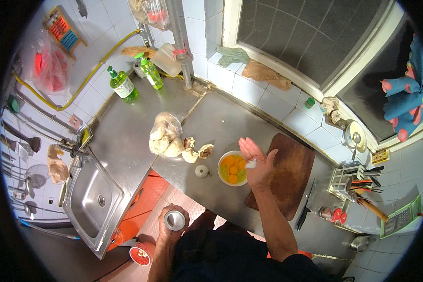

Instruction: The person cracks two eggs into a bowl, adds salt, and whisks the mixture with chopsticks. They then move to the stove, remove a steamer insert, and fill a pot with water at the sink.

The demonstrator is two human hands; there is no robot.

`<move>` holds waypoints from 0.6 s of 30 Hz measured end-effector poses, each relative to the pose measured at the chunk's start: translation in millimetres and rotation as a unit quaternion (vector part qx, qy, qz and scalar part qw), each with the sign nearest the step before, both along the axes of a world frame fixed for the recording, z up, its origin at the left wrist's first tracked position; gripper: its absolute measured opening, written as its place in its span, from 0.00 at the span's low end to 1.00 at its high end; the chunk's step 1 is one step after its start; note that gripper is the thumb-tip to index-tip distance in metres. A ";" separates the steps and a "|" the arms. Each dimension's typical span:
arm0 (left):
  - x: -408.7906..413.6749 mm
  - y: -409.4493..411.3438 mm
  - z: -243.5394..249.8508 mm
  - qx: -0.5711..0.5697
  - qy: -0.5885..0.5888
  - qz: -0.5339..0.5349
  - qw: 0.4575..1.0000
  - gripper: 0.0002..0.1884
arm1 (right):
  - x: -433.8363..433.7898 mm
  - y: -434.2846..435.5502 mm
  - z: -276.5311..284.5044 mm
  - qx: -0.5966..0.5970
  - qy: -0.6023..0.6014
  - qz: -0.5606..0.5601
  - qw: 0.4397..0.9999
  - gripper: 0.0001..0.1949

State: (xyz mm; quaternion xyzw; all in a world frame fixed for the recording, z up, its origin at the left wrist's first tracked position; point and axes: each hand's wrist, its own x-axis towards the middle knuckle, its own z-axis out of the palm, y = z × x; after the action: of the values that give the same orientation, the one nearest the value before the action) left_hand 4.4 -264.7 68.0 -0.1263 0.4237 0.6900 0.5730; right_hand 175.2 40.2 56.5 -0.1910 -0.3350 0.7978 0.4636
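My left hand (169,225) is wrapped around a round container (175,220) with a metal rim, its mouth facing up, near the counter's front edge. My right hand (256,165) is palm up over the right rim of a white bowl (232,168), fingers extended, with a small heap of white granules (250,164) resting on the palm. Several raw egg yolks and some pale green bits lie in the bowl. A round white lid (202,171) with a knob sits left of the bowl. Behind it are torn pieces of filled bun (190,155) and a plastic bag of buns (165,135).
A wooden cutting board (290,176) lies right of the bowl, partly under my right forearm, with a black-handled knife (304,215) beyond it. To the left is a steel sink (91,201); soap bottles (123,86) stand at the back corner. A red bin (141,254) is below.
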 end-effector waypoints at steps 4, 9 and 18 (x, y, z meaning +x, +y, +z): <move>0.6 5.1 4.3 -0.022 -0.030 0.019 0.999 0.27 | -0.1 2.3 -3.3 -0.064 0.078 -0.003 0.995 0.55; -3.0 0.4 -8.0 0.002 -0.022 -0.013 1.000 0.27 | 2.0 1.1 -0.2 -0.232 0.202 -0.041 0.951 0.53; 3.0 29.2 -21.9 0.056 -0.048 -0.091 0.993 0.22 | 18.9 -13.4 22.1 -0.280 0.218 -0.072 0.932 0.48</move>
State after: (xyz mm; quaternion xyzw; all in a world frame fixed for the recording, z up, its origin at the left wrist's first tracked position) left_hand 7.3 -235.5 46.1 -0.0878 0.3661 0.6510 0.6592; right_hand 194.1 26.8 78.7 -0.1577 0.0260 0.8456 0.5094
